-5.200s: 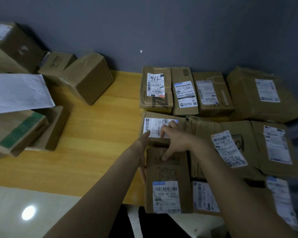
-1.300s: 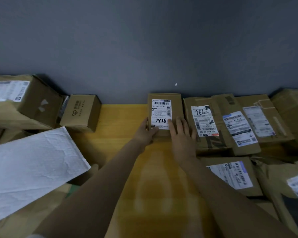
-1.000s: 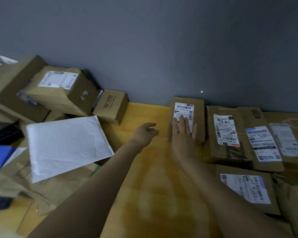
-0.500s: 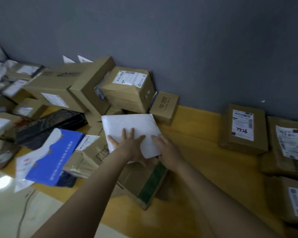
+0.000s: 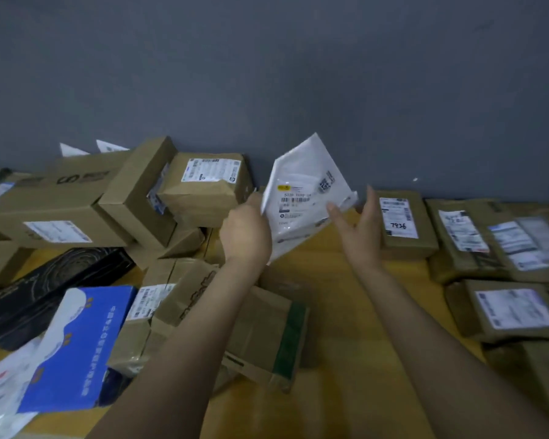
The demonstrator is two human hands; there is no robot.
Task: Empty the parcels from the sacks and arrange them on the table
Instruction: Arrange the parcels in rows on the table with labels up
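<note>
White envelope [image 5: 305, 198] was up above table [image 5: 330, 312], tilted, label facing person. Grip: left hand [image 5: 246, 231] pinched its left edge; right hand [image 5: 358, 229] was spread loose just beside lower right corner, contact unclear. Good next move seemed: right hand supports that corner, both lower envelope flat, label up, onto bare wood beside box marked 7936 [image 5: 400, 220], squared with row. Thin packet could flop if carried by one edge.

This looks like a parcel sorting room to me: a long wooden table [image 5: 330, 299] against a bare grey wall [image 5: 267, 74], crowded with cardboard boxes [image 5: 61, 201] and a white mailing bag [image 5: 301, 198], nearly all carrying printed shipping labels [image 5: 211, 170] with barcodes.
</note>
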